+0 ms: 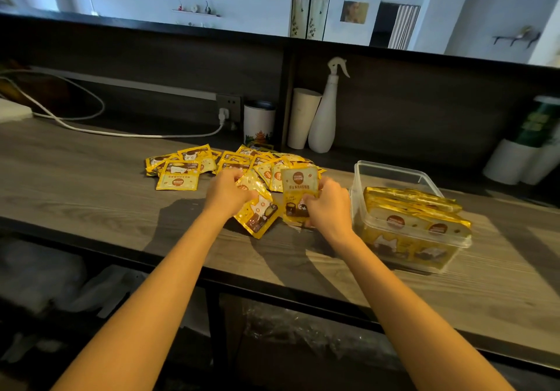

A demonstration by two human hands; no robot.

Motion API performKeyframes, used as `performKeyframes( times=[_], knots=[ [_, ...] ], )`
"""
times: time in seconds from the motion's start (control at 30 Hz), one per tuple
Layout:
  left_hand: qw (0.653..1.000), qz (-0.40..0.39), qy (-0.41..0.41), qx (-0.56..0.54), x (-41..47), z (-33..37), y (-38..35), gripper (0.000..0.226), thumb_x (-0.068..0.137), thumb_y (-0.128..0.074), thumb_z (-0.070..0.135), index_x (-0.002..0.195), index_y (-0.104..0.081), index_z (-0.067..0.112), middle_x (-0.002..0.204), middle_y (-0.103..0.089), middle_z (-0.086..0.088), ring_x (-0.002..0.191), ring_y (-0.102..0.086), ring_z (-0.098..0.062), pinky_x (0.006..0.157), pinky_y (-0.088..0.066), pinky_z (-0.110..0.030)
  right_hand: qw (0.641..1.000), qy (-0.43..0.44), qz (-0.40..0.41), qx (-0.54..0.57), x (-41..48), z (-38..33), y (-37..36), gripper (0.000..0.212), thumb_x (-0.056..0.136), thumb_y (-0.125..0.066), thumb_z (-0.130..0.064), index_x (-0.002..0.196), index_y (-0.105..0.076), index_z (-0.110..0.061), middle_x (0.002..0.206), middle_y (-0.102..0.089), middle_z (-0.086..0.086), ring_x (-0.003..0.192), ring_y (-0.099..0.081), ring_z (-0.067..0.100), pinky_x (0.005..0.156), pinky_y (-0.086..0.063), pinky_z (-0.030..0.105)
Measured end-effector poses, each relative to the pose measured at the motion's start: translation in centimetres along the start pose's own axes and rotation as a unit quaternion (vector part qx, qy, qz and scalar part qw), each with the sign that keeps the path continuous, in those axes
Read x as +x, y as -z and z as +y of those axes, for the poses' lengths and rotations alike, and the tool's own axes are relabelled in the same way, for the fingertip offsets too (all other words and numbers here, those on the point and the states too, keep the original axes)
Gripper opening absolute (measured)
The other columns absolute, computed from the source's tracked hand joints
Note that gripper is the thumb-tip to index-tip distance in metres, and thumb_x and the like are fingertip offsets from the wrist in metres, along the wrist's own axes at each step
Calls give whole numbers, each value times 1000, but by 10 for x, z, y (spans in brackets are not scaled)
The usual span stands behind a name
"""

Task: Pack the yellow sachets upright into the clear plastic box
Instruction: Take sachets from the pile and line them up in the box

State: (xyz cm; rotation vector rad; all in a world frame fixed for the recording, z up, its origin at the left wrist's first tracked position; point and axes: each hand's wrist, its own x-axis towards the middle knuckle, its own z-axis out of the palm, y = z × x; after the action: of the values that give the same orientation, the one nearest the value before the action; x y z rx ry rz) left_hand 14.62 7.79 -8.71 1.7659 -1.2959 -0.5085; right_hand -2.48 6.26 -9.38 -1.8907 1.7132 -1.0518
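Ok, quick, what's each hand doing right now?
Left hand: fingers closed on a tilted yellow sachet at the pile's near edge.
Right hand: fingers closed on an upright sachet, left of the clear plastic box.

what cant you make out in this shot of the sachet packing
Head view only:
- Sachet count in the box: they overlap, and the wall blurs the lower ones.
- Print on the sachet in the right hand: too small and blurred.
- Left hand grip: fingertips hidden by the hand and its sachet.
- Bottom of the pile: covered by top sachets and both hands.
- Green bottle: blurred, near the right edge.
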Motion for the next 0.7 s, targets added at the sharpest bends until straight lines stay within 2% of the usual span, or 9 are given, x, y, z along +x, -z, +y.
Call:
performKeyframes(
  times=[0.13, 0.2, 0.3, 0.37, 0.47, 0.53, 0.6, 0.63, 0.7],
  knots=[
    [992, 47, -108, 42, -9, 22, 12, 42, 80, -71, 13, 121, -61, 7, 122, -62, -10, 114, -56, -23, 84, -41, -27, 998, -19, -6, 66, -14, 0, 7, 21, 91, -55, -12, 111, -47, -12, 114, -59, 10, 68, -70, 24, 42, -56, 28],
    [986, 19, -142, 88, -14, 25, 10, 39, 82, -68, 15, 120, -62, 11, 122, -63, -6, 115, -54, -22, 86, -40, -28, 997, -30, -45, 52, -19, 2, 8, 22, 91, -53, -11, 112, -46, -12, 111, -59, 12, 58, -70, 25, 42, -56, 33],
    [981, -26, -139, 135, -20, 24, 4, 37, 87, -62, 21, 124, -60, 15, 126, -60, -4, 122, -48, -24, 92, -40, -35, 997, -36, -69, 27, -23, 6, 9, 29, 90, -52, -19, 118, -46, -12, 115, -56, 12, 56, -69, 27, 40, -56, 32],
    [980, -33, -149, 131, -22, 25, 2, 30, 90, -57, 25, 116, -63, 12, 119, -64, -6, 118, -50, -26, 86, -41, -36, 998, -20, -49, 19, -23, 4, 10, 36, 90, -53, -27, 123, -46, -14, 111, -57, 9, 62, -70, 27, 46, -58, 35],
    [979, -45, -159, 117, -22, 30, 1, 27, 93, -53, 26, 109, -66, 9, 109, -66, -7, 101, -55, -20, 76, -36, -29, 1000, 11, -4, 4, -19, -3, 11, 38, 93, -50, -34, 124, -50, -12, 100, -67, 12, 77, -69, 31, 70, -58, 47],
    [980, -47, -155, 116, -20, 32, -1, 24, 93, -52, 24, 102, -67, 6, 105, -65, -9, 93, -50, -16, 75, -34, -29, 1000, 5, 14, 2, -15, -5, 11, 26, 95, -48, -25, 113, -58, -8, 96, -68, 13, 81, -68, 31, 73, -57, 48],
    [980, -51, -150, 121, -19, 33, -2, 23, 92, -54, 23, 96, -68, 6, 99, -64, -8, 93, -52, -18, 75, -34, -29, 1000, -8, 9, 14, -12, -4, 13, 18, 94, -50, -15, 98, -61, -2, 87, -65, 12, 69, -66, 23, 61, -58, 38],
    [979, -54, -152, 122, -18, 34, -2, 22, 92, -55, 22, 95, -69, 6, 97, -64, -7, 95, -54, -20, 75, -35, -29, 1000, -10, 0, 28, -12, -4, 14, 16, 92, -52, -13, 94, -61, 0, 81, -63, 10, 59, -63, 16, 52, -55, 30],
    [978, -51, -160, 123, -19, 36, -2, 21, 91, -57, 21, 94, -71, 6, 97, -67, -8, 93, -56, -18, 77, -36, -28, 998, -1, -13, 55, -12, -5, 15, 14, 88, -58, -14, 84, -57, -1, 71, -62, 9, 50, -61, 13, 45, -48, 25]
  ],
)
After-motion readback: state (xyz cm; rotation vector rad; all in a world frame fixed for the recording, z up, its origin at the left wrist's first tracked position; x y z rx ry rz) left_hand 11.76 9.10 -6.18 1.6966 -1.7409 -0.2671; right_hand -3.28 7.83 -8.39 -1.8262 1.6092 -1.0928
